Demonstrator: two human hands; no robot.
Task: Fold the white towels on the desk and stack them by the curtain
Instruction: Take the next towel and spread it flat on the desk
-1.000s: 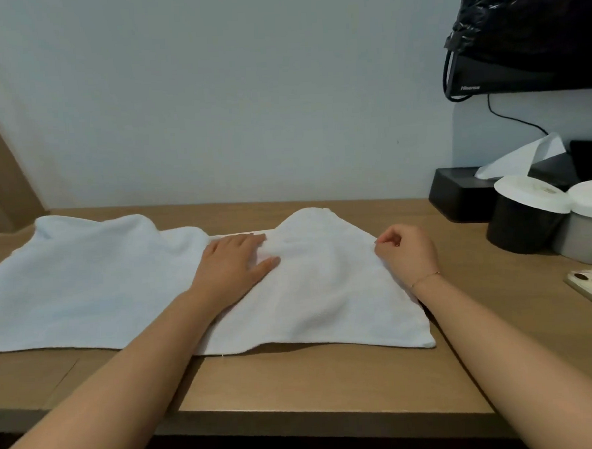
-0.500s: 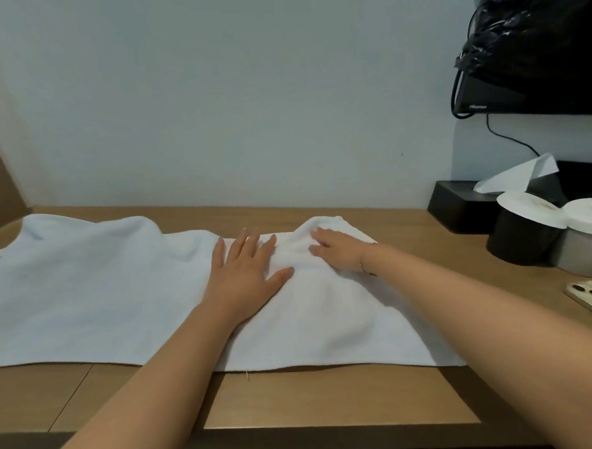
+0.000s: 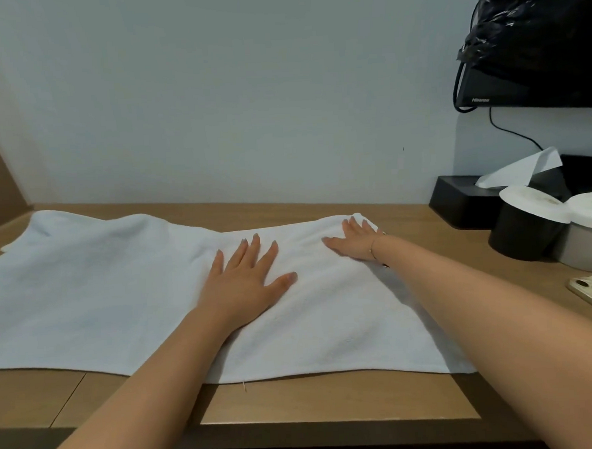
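Your wooden desk runs along a pale wall, and a white towel lies spread across it. Your left hand presses flat on its middle, fingers straight and splayed. Further back, your right hand lies flat near the towel's far right corner, fingers extended.

Two towels on the worktop: left towel overlapped by right towel; both hands flat on the latter; containers far right.
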